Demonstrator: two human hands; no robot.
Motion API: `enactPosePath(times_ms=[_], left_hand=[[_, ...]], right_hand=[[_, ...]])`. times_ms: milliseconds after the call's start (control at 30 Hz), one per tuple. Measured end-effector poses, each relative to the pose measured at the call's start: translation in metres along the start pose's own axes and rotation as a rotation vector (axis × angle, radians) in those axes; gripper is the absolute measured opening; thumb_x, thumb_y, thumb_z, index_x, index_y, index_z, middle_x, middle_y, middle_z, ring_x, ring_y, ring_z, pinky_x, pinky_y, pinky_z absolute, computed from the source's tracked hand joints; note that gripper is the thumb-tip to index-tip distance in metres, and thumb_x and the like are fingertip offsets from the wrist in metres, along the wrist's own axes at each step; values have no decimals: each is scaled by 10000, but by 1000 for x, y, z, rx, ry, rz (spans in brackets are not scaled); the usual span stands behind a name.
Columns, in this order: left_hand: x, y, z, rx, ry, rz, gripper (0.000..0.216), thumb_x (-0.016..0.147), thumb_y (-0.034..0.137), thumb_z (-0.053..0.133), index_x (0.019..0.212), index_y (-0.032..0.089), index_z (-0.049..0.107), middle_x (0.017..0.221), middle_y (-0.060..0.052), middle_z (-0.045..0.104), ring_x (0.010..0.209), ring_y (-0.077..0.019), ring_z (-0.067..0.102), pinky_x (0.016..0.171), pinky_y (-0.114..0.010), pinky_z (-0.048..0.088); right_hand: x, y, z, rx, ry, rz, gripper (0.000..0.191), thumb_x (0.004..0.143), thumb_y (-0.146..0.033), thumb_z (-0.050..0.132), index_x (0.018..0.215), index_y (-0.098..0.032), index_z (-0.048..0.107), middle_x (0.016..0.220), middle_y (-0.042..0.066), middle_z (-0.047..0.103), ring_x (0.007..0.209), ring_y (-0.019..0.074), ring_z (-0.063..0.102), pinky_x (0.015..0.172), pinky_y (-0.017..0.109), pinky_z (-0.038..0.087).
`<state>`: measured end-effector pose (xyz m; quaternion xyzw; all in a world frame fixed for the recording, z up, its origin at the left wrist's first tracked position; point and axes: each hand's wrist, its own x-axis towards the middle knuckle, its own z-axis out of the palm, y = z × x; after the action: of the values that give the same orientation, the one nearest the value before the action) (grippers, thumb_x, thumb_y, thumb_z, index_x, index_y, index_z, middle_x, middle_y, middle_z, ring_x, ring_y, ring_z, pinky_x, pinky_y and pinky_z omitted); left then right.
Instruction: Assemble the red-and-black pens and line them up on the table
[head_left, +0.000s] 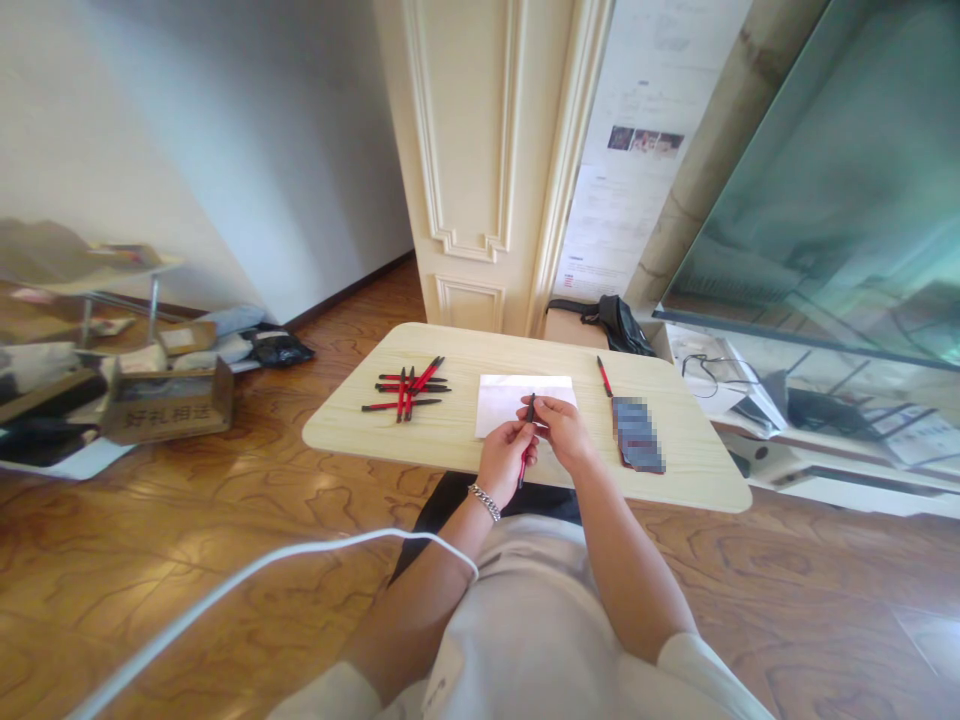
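Note:
Both my hands meet over the near edge of the white paper [499, 400], holding one red and black pen [522, 468] between them. My left hand [504, 458] is closed round the pen's red barrel, whose lower end sticks out below the fingers. With its fingertips, my right hand [561, 428] pinches the black upper part. A loose pile of several red and black pens [409, 390] lies to the left of the paper. One more pen [604, 377] rests by itself on the right, just above a blurred dark rectangular thing [637, 434].
The small light wooden table [450, 345] has rounded corners. A white cable [300, 548] runs across my left forearm. Cardboard boxes [169, 405] and bags stand on the floor at left. A black bag [619, 322] lies behind the table, near a glass panel [825, 220].

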<state>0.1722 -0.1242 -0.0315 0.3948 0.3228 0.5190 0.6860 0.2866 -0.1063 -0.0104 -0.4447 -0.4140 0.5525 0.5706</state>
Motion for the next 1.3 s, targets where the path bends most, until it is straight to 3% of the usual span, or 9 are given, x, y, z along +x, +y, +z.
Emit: enactPosePath(times_ms=[133, 267, 400, 567, 700, 967, 1300], left_hand=[[0, 1, 1, -5, 13, 9, 283, 730, 394, 697, 792, 132, 610, 628, -4, 571, 479, -76, 493, 448, -212, 373], [0, 2, 1, -8, 10, -3, 283, 715, 390, 709, 776, 133, 607, 618, -2, 568, 475, -79, 492, 445, -214, 371], [0, 1, 0, 2, 31, 3, 290, 715, 392, 707, 796, 129, 615, 625, -9, 576, 478, -81, 497, 446, -213, 368], [-1, 2, 1, 1, 15, -6, 296, 707, 397, 711, 804, 133, 619, 616, -4, 577, 474, -79, 496, 452, -212, 369], [-1, 2, 2, 16, 31, 5, 299, 712, 397, 706, 816, 130, 623, 621, -7, 578, 475, -78, 497, 447, -210, 364], [1, -1, -1, -5, 6, 9, 344, 716, 400, 705, 918, 135, 618, 624, 7, 566, 468, -72, 491, 435, -200, 357], [-2, 0, -1, 48, 21, 1, 361, 711, 428, 699, 923, 141, 639, 606, 5, 569, 450, -72, 493, 422, -201, 348]], right_hand=[[1, 2, -2, -57, 59, -34, 361, 668, -478, 722, 862, -182, 652, 773, 29, 654, 664, 127, 581, 636, 269, 466], [1, 2, -3, -25, -7, -1, 382, 714, -497, 670, 922, -177, 657, 830, 51, 667, 715, 144, 598, 646, 274, 474], [0, 1, -2, -90, 67, -34, 365, 666, -462, 728, 881, -178, 647, 778, 29, 657, 661, 124, 577, 627, 261, 465], [-3, -1, -2, -44, -19, 5, 394, 716, -495, 666, 952, -180, 657, 845, 57, 676, 706, 148, 601, 628, 276, 469], [-2, -1, -3, -133, 43, -31, 355, 666, -466, 719, 859, -174, 656, 753, 26, 662, 646, 123, 578, 636, 263, 456], [1, -9, -7, -51, -67, 18, 353, 714, -399, 675, 992, -182, 664, 890, 66, 699, 781, 157, 624, 710, 291, 461], [7, -18, -8, -95, 1, -22, 352, 720, -424, 670, 992, -201, 662, 903, 60, 695, 813, 150, 627, 680, 254, 448]])
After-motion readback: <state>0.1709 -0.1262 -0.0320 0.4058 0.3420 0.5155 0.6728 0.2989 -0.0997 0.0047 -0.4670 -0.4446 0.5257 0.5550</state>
